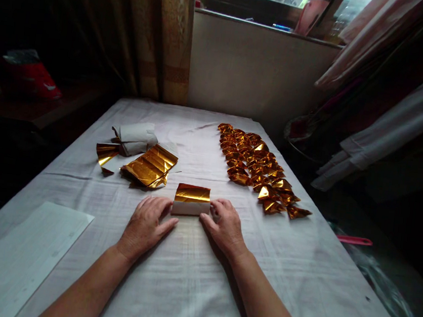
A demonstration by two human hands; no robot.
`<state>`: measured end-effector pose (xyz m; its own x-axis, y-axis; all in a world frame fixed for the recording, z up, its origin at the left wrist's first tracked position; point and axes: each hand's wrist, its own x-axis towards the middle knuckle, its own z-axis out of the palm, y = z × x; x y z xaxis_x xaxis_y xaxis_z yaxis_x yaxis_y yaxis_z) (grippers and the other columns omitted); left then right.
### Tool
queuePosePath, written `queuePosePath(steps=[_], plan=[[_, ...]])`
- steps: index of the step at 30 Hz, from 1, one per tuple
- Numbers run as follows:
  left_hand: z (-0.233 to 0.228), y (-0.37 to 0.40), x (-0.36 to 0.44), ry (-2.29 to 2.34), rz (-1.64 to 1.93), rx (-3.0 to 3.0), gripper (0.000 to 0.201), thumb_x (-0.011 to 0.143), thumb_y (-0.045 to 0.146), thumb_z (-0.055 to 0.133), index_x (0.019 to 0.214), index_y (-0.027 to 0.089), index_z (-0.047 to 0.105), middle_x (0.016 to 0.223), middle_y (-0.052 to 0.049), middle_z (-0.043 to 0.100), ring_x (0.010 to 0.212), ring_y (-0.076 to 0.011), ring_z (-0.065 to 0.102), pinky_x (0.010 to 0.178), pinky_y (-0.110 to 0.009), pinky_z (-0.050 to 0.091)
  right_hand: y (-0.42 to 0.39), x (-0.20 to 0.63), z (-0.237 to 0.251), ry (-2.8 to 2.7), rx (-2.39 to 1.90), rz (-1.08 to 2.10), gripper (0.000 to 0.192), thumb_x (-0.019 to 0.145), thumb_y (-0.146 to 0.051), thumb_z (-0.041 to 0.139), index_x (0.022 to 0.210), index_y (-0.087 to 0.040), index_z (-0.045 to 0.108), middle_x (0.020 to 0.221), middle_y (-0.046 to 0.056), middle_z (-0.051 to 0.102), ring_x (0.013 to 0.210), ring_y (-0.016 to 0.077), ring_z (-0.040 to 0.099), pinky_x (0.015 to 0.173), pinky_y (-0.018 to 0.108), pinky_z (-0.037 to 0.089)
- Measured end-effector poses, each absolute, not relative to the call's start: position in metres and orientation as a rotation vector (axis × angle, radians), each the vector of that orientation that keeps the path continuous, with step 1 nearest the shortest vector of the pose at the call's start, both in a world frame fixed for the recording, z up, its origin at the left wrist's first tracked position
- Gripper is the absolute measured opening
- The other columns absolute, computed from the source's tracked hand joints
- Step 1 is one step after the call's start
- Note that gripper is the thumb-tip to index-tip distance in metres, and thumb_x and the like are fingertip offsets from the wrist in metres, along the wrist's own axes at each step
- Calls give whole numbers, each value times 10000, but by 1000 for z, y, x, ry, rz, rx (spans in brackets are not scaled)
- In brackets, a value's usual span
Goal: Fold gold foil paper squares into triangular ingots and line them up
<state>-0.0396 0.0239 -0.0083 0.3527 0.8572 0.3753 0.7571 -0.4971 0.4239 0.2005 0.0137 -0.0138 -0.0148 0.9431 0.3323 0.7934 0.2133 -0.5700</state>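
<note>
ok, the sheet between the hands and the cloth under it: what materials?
Sheet: looks like thin paper with a gold metallic foil face; mirror-like glare on the folded-over part, plain matte white below. Cloth: seems woven fabric, matte white, with soft wrinkles. Left hand and right hand touch the sheet's ends.

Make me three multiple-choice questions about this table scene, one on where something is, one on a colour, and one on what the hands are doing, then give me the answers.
1. Where do the folded gold pieces lie?
A. right of the hands
B. on the white sheet at the near left
C. on the windowsill

2. What colour is the upper face of the folded paper between the hands?
A. silver
B. gold
C. red

3. How do the hands meet that paper?
A. both lifted clear
B. one at each side of it
C. only one touches

Answers:
1. A, the row runs along the table's right side.
2. B, gold above a white band.
3. B, left hand and right hand press at its ends.
</note>
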Motion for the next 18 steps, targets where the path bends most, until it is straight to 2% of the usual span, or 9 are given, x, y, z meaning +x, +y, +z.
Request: queuePosePath(steps=[3,7,11,13,16,18], plan=[[-12,24,-36,1484,935,2435,314,819,338,684,1099,212,618,1099,-84,692,1043,-272,619,979,-469,460,13,205,-15,-1807,-1536,356,232,765,-232,687,996,-224,670,1028,66,654,952,222,616,847,359,507],[-11,25,-34,1414,999,2371,194,831,295,663,1013,233,634,1082,-60,690,1043,-253,621,935,-429,486,13,209,-15,-1779,-1456,430,182,773,-198,662,951,-228,674,1016,54,663,930,199,626,824,327,515],[-10,25,-33,1430,973,2325,142,834,287,652,967,238,650,968,-36,711,930,-239,648,881,-413,501,13,208,-15,-1772,-1471,430,211,775,-214,655,985,-221,660,980,50,677,890,196,636,813,334,518],[-11,24,-33,1469,980,2299,277,833,281,647,1107,244,630,940,-27,714,905,-232,654,872,-403,505,12,207,-17,-1739,-1499,419,328,765,-224,654,1093,-222,630,997,48,684,845,187,643,800,339,527],[-12,24,-34,1491,991,2275,604,840,283,637,1411,254,440,955,-16,714,916,-219,653,910,-401,496,11,206,-20,-1695,-1494,423,501,741,-219,655,1232,-228,559,1036,45,685,799,171,646,779,336,540],[-12,23,-35,1473,964,2290,675,843,292,637,1466,254,378,981,-21,713,926,-219,648,931,-413,485,10,206,-20,-1703,-1472,437,527,741,-207,647,1257,-232,541,1052,43,680,798,166,645,784,339,541]])
